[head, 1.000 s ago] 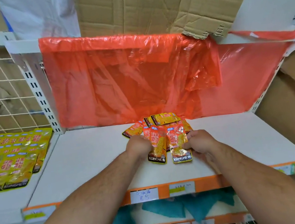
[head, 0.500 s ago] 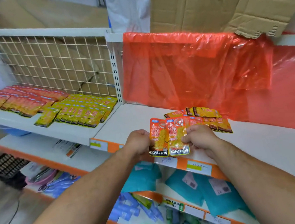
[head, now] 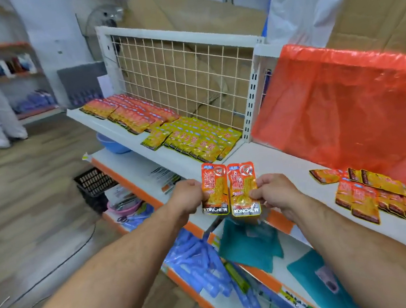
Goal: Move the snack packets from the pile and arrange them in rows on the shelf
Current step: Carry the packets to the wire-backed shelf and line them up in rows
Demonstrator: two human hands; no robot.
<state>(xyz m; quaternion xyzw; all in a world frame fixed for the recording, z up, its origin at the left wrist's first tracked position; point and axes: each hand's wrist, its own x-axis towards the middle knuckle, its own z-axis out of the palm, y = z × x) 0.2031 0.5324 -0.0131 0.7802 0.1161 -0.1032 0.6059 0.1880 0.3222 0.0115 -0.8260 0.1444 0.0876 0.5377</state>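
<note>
While both hands hold packets up in front of the shelving, the placement zone lies to the far left of them. The left hand (head: 186,198) pinches the first orange packet (head: 214,187) at its left edge. The right hand (head: 276,191) pinches the second orange packet (head: 243,190) at its right edge, fingers curled onto the film. Both packets stand upright with the long axis vertical and the label side facing the camera. They sit side by side, edges nearly touching.

The arranged orange rows (head: 133,114) and yellow rows (head: 194,139) lie flat on the left shelf (head: 171,159), so the left hand is the nearer one. The pile (head: 374,195) lies on the right shelf (head: 289,160), to the right of the right hand and apart from it.

An extra foil edge shows below the second orange packet. It possibly belongs to a further packet held behind, but the view does not settle this. The left thumb is hidden behind its packet. Blur over the far end of the orange rows hides any open slot.
</note>
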